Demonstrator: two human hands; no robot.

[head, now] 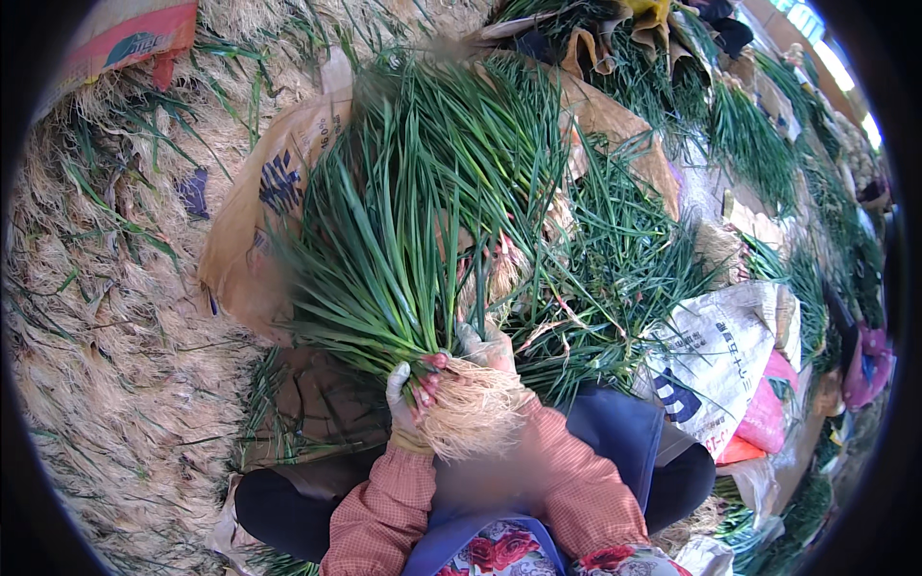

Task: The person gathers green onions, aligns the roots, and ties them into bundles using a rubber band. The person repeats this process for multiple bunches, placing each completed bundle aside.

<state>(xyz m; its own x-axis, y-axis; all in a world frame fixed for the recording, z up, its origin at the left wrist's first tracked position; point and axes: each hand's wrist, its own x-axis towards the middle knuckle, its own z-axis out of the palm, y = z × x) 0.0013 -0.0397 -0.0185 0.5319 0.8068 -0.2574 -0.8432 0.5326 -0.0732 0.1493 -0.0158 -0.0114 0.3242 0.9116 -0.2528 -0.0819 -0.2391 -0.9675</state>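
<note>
My gloved left hand point(398, 403) is closed around a thick bunch of scallions point(389, 266). Their reddish stem bases show beside the thumb, and the long green leaves fan away from me. A dense tuft of pale roots point(472, 410) hangs over my lap at the near end of the bunch. Just behind the roots is my right hand point(490, 349), also gloved, with its fingers pointing away from me. A dark green leaf runs down to its fingertips; the bunch partly hides this hand, so its grip is unclear. More rooted scallions point(508, 266) lie beyond it.
Pale roots and trimmings point(130, 309) cover the floor at left. A tan woven sack point(248, 223) spreads under the greens. Loose green leaves point(612, 266) are heaped at right, beside a white printed sack point(713, 353). A blue apron point(616, 432) covers part of my crossed legs.
</note>
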